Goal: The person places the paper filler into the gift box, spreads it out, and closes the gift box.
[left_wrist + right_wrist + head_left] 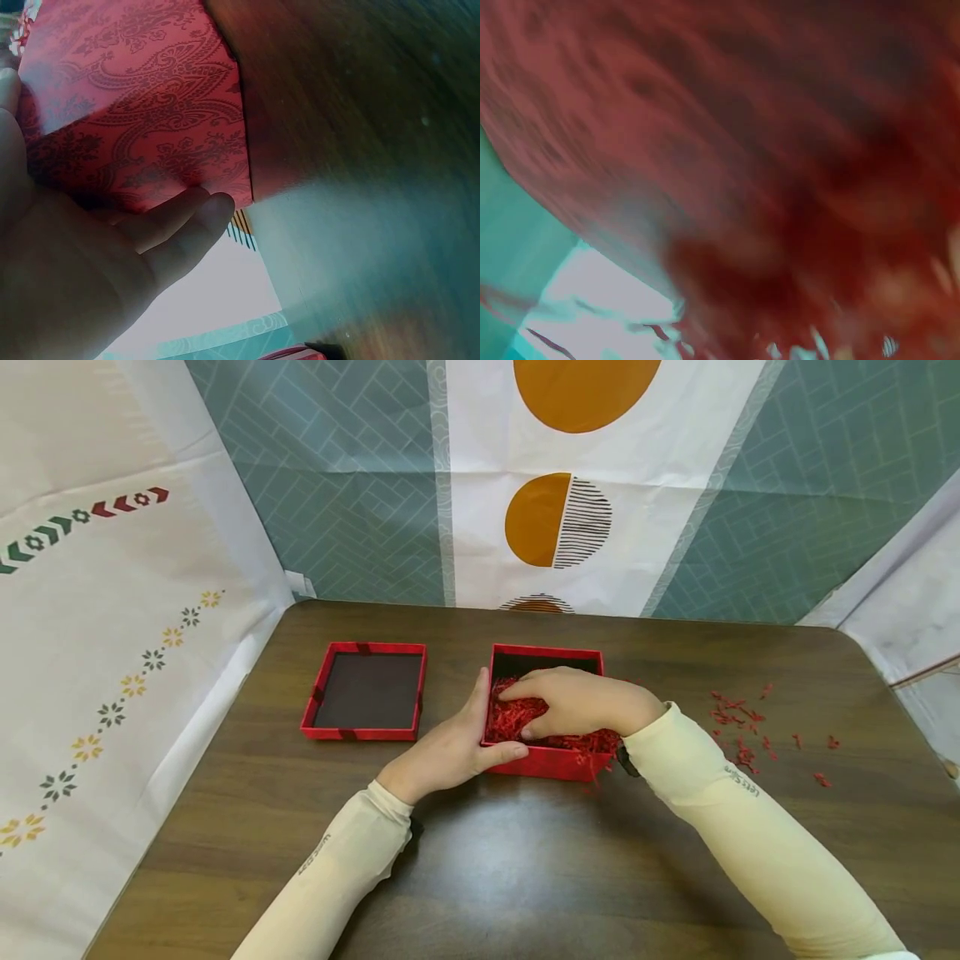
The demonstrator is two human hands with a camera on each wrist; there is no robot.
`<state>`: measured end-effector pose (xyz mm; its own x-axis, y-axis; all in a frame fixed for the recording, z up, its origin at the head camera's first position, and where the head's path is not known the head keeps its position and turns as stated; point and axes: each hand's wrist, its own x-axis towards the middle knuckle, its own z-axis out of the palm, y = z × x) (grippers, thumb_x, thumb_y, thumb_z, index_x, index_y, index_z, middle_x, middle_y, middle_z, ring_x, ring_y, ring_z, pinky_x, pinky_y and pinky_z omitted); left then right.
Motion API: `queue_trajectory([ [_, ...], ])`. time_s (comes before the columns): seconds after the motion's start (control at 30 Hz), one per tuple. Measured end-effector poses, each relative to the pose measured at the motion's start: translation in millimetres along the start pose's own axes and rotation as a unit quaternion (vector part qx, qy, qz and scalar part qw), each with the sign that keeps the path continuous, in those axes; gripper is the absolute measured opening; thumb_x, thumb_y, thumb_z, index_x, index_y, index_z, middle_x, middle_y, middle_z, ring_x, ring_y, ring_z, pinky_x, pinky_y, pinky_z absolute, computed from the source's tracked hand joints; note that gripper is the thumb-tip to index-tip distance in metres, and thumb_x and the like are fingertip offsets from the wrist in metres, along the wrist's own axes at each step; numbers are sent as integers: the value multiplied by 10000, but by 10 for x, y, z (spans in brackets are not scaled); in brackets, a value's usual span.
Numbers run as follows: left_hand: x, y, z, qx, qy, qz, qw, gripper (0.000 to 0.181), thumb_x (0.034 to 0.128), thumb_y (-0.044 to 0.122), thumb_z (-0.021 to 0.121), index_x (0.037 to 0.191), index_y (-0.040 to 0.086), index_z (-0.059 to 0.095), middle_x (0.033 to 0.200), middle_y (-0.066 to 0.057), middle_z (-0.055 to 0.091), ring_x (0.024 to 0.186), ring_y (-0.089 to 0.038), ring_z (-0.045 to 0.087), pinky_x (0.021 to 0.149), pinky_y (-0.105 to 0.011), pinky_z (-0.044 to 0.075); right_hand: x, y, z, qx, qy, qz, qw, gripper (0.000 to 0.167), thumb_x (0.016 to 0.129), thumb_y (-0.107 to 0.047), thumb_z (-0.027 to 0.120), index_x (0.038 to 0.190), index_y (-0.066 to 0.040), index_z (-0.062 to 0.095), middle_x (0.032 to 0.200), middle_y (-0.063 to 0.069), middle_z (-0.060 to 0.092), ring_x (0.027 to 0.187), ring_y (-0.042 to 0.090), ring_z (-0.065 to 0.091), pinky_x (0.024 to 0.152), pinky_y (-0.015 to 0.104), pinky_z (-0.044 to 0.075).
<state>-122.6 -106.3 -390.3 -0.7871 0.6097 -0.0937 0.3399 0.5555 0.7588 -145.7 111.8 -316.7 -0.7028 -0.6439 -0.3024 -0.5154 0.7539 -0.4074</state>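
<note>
Near the middle of the dark brown wood-grain table (270, 827) stands an open, four-sided red box (551, 766) with a black interior and a dark paisley pattern on its outer wall. Inside it lies crinkled, shredded red paper (513, 720), some strands spilling over the rim at the front right corner.

The person's left hand (450, 745) braces the box at its front left corner, the fingers stretched along the left wall and the thumb laid across the front rim. The right hand (581, 700) reaches into the box, its thumb and forefinger parted over the paper; its other fingertips are hidden, and the right wrist view is too blurred to show them.

To the left of the box, apart from it, rests a shallow square red lid (367, 689), its black inside facing up. Loose red paper scraps (744, 754) are scattered on the right. Cream sleeves (720, 802) cover both forearms. A cloth printed with ochre circles (558, 520) hangs behind the table.
</note>
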Motion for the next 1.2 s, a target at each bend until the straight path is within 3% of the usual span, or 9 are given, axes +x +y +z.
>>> queue_trajectory([
  [0.13,4,15,-3,1,-30,-57,10000,1167,920,644,614,1575,161,-222,1664,-40,-80,1474,-266,248,1139,-381,310,-156,0,-124,100,377,115,9992,620,905,-230,785,1475,-162,553,1508,125,479,1389,323,420,1100,536,354],
  [0.27,-8,28,-5,-27,-66,-119,9999,1173,911,674,600,1567,183,-239,1661,-38,-90,1472,-277,248,1142,-394,304,-358,62,-228,99,1020,75,9947,566,928,-235,763,1448,-125,572,1484,146,498,1368,343,442,1087,548,364],
  [0.43,-25,21,-7,-86,-91,-144,9998,1162,911,684,588,1560,212,-252,1659,-29,-101,1472,-279,241,1148,-394,291,-617,217,-240,410,1497,487,9867,600,967,-368,703,1492,-145,518,1532,131,436,1395,344,400,1088,572,343],
  [0.57,-45,10,-14,-69,-57,-161,9998,1159,913,679,593,1563,215,-248,1660,-25,-95,1464,-286,264,1145,-392,299,-721,352,-125,807,1341,794,9845,765,961,-518,648,1576,-156,375,1631,159,252,1468,399,254,1106,632,269],
  [0.67,-54,9,-14,-40,-36,-154,9999,1158,914,679,590,1563,209,-246,1660,-34,-92,1454,-301,286,1138,-400,313,-766,406,46,1042,1228,797,9837,875,944,-537,650,1615,-134,261,1662,200,93,1493,444,131,1099,673,240],
  [0.8,-48,8,-10,-23,-24,-127,9999,1166,914,681,590,1568,191,-242,1663,-46,-89,1451,-309,294,1130,-408,325,-817,334,322,1183,1470,644,9799,931,935,-533,650,1621,-89,205,1663,218,0,1509,433,2,1085,702,229],
  [0.97,-34,13,-6,23,0,-139,9999,1176,910,685,593,1574,171,-231,1665,-54,-79,1450,-303,300,1128,-405,330,-812,158,575,697,1946,740,9756,935,923,-546,662,1591,-22,270,1658,215,96,1516,409,-20,1073,742,181],
  [1.07,-27,25,-1,60,-23,-185,9998,1179,906,702,582,1571,175,-236,1665,-54,-74,1448,-302,305,1127,-402,332,-802,79,648,367,2135,797,9730,899,908,-525,704,1548,7,364,1595,233,297,1508,431,54,1068,741,196],
  [1.2,-8,42,5,61,-42,-247,9997,1187,892,733,566,1570,184,-239,1664,-45,-65,1443,-299,317,1116,-403,349,-790,31,643,12,2324,830,9691,707,907,-408,758,1441,-2,535,1396,224,559,1478,445,184,1064,728,234],
])
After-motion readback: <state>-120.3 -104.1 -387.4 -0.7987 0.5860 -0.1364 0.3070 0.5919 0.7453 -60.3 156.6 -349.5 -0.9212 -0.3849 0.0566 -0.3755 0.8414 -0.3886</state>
